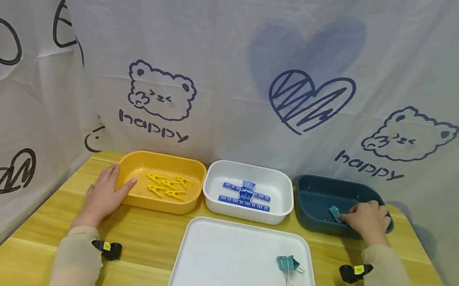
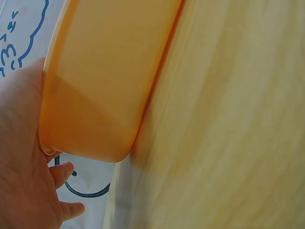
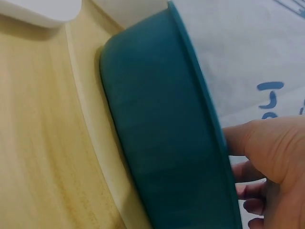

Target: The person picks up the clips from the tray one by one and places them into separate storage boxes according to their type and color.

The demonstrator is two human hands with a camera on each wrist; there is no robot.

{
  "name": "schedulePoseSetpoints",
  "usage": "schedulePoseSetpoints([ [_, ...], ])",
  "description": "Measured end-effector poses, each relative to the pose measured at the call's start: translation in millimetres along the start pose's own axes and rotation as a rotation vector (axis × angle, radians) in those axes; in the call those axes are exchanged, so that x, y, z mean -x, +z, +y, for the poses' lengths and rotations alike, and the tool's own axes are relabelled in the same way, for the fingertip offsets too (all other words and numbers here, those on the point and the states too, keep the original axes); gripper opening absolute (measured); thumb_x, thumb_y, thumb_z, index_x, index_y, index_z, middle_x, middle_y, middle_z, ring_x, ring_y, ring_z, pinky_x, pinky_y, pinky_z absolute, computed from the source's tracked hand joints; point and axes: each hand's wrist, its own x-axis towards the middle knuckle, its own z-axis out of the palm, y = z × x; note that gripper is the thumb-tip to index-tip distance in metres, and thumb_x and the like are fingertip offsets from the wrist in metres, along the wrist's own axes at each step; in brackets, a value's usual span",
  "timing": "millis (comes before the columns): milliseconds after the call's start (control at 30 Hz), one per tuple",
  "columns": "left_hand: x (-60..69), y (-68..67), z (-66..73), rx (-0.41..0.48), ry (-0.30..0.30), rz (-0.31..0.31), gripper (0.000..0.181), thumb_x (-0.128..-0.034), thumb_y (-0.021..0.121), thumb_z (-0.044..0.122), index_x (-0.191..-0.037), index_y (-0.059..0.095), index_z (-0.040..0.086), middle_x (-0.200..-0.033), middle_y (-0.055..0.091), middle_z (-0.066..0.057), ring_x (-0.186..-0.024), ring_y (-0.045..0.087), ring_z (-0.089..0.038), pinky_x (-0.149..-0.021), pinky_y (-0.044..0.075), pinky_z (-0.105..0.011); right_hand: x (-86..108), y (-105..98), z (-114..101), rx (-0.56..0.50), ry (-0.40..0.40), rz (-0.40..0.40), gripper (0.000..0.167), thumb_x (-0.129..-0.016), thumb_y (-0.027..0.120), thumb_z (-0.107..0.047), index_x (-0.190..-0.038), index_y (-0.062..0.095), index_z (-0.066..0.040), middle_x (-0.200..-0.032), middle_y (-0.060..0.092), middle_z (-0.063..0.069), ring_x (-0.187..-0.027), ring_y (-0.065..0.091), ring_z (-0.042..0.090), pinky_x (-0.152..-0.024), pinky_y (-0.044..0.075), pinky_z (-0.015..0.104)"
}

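My right hand (image 1: pixel 368 222) reaches into the dark teal bin (image 1: pixel 311 219) and pinches a teal binder clip (image 1: pixel 335 212) with thumb and fingertips. The right wrist view shows the fingers going behind the bin's rim, where the clip is hidden by the wall. At the left end of the yellow bin (image 1: pixel 127 201), my left hand (image 1: pixel 103 196) rests on the rim, thumb over it and the other fingers relaxed along the outside. Several yellow clothespins (image 1: pixel 167 184) lie in that bin. More teal binder clips (image 1: pixel 288 264) sit on the right part of the white tray (image 1: pixel 232 272).
Between the two coloured bins stands a white bin (image 1: pixel 245 213) holding blue ruler-like clips with piano-key patterns (image 1: pixel 244 203). The bins line the back of the wooden table (image 1: pixel 142 248), against a printed curtain (image 1: pixel 232 64). Each wrist wears a small black camera (image 1: pixel 354 272).
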Motion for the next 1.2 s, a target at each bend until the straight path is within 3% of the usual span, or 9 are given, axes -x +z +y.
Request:
schedulePoseSetpoints([
  [167,0.2,-0.7,0.7,0.003,-0.001,-0.004,0.097,-0.0950,0.028,0.070,-0.155,0.002,-0.002,-0.162,0.004,-0.027,-0.149,0.002,-0.048,-0.111,0.006,-0.075,13.1,-3,-4,-0.029,-0.005,0.077,0.043,-0.084,0.072,-0.033,-0.102,0.064,0.006,-0.129,0.034,0.039,-0.116,0.027,0.058,-0.091,0.026,0.068],
  [467,0.6,-1.5,2.6,0.014,0.002,0.001,0.097,-0.0955,0.030,0.069,-0.155,0.003,-0.002,-0.161,0.005,-0.028,-0.148,0.002,-0.048,-0.110,0.007,-0.076,35.1,-10,-8,-0.042,-0.035,0.179,0.042,-0.084,0.074,-0.028,-0.104,0.063,0.007,-0.130,0.036,0.039,-0.121,0.023,0.057,-0.096,0.025,0.067],
  [833,0.7,-0.1,1.7,0.012,0.000,0.003,0.096,-0.0958,0.029,0.069,-0.155,0.003,-0.002,-0.161,0.005,-0.028,-0.148,0.003,-0.048,-0.110,0.007,-0.076,70.1,-6,-14,-0.114,-0.171,0.284,0.038,-0.083,0.075,-0.025,-0.105,0.064,0.004,-0.127,0.040,0.034,-0.111,0.027,0.052,-0.091,0.022,0.067],
  [1000,-0.5,0.6,0.5,0.006,0.000,0.002,0.097,-0.0954,0.029,0.070,-0.155,0.003,-0.002,-0.161,0.004,-0.028,-0.148,0.003,-0.048,-0.110,0.007,-0.076,81.2,1,-16,-0.163,-0.295,0.354,0.031,-0.080,0.079,-0.020,-0.101,0.066,0.000,-0.121,0.044,0.030,-0.110,0.029,0.051,-0.089,0.023,0.066],
  [1200,-0.5,0.6,-0.1,0.003,0.000,0.001,0.097,-0.0952,0.028,0.070,-0.155,0.002,-0.001,-0.162,0.004,-0.027,-0.148,0.002,-0.048,-0.110,0.006,-0.076,87.0,11,-16,-0.251,-0.553,0.453,0.029,-0.068,0.086,-0.008,-0.093,0.071,-0.005,-0.108,0.051,0.019,-0.100,0.039,0.035,-0.082,0.024,0.052],
])
